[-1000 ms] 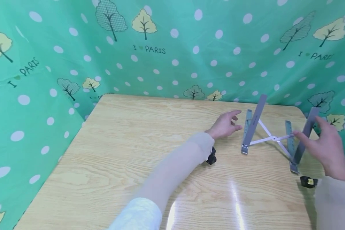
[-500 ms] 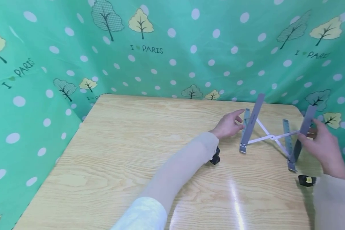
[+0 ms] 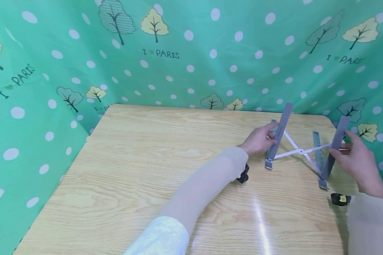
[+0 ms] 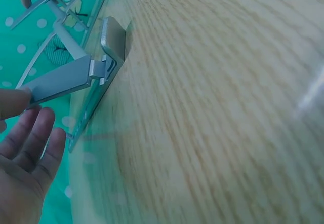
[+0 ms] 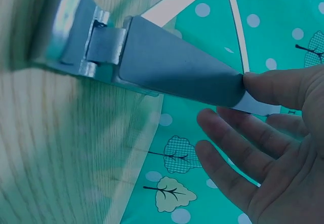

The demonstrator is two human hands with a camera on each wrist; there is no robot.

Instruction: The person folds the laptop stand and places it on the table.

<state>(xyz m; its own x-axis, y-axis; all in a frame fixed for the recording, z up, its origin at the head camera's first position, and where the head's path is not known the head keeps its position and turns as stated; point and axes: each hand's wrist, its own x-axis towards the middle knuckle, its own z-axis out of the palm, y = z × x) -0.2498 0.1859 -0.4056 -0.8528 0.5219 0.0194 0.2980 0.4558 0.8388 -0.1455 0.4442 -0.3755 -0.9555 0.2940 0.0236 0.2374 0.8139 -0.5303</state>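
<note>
A grey metal folding laptop stand [image 3: 301, 151] stands unfolded at the right of the table, its two sloping arms joined by a crossed white brace. My left hand [image 3: 257, 141] pinches the left arm [image 3: 283, 122] between thumb and fingers. In the left wrist view the thumb lies on that arm's upper end, with the other fingers loosely extended below. My right hand [image 3: 359, 163] grips the right arm [image 3: 339, 136] around its middle. The right wrist view shows the thumb at the arm's edge and a fingertip behind it. Small lipped feet [image 5: 66, 26] sit at the front ends.
The wood-grain table [image 3: 146, 170] extends far to the left of the stand. A green dotted curtain [image 3: 194, 63] with printed trees hangs behind and beside it. Each wrist carries a black strapped camera [image 3: 339, 199].
My left hand has moved right, from beside the stand onto its left arm. My right hand has closed its fingers on the right arm. The stand keeps its shape.
</note>
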